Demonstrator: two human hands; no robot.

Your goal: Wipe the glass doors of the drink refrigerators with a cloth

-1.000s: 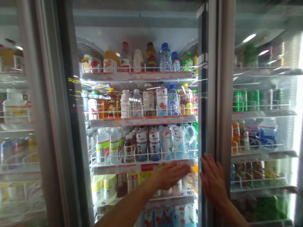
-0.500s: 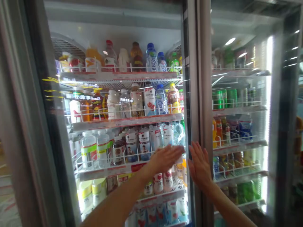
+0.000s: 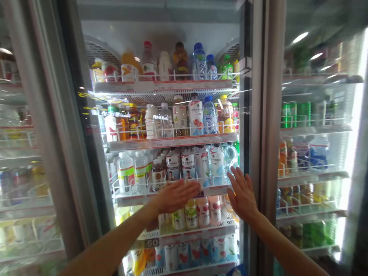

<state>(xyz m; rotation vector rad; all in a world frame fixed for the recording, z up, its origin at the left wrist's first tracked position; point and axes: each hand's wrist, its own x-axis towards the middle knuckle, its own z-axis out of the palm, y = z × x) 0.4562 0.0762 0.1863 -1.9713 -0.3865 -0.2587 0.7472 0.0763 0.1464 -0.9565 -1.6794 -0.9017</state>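
Observation:
My left hand lies flat with fingers stretched out against the glass door of a drinks fridge, level with the third shelf. My right hand is spread open too, palm pressed on the same glass near the door's right frame. Neither hand holds anything. Behind the glass stand rows of bottles on white wire shelves.
A second glass door to the right shows green cans and more bottles. Another fridge section sits at the far left, blurred. The door's left frame runs slanted from top to bottom.
Both hands stay flat on the glass; my left hand has slid leftward away from the right one, which stays near the frame. The camera view has swung left then back right.

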